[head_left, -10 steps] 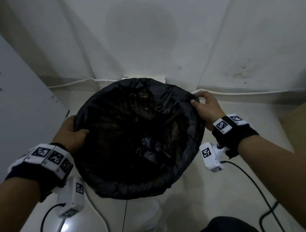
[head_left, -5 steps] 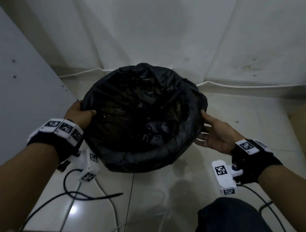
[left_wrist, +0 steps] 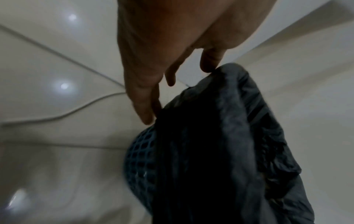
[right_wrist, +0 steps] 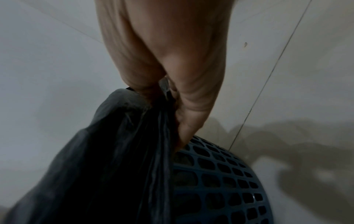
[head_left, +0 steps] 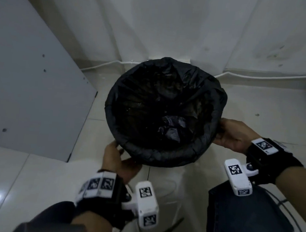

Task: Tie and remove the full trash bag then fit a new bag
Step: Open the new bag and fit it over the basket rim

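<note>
A black trash bag (head_left: pixel 165 113) lines a round blue mesh bin (right_wrist: pixel 220 178) and folds down over its rim. My left hand (head_left: pixel 118 153) is at the near-left rim. In the left wrist view its fingers (left_wrist: pixel 145 112) are straight and touch the bag's overhang (left_wrist: pixel 220 121) without closing on it. At the right rim, my right hand (head_left: pixel 225 133) pinches a bunched fold of the overhang (right_wrist: pixel 134 136) between thumb and fingers, just above the mesh wall. Crumpled dark contents lie inside the bag.
The bin stands on pale floor tiles in a wall corner. A grey panel (head_left: pixel 32 89) leans at the left. A white cable (head_left: pixel 105 65) runs along the wall base. My knee in dark jeans (head_left: pixel 246 218) and loose cables are at the near right.
My left hand has slid from the left rim round to the near-left rim. My right hand, open beside the rim before, now pinches the bag's edge.
</note>
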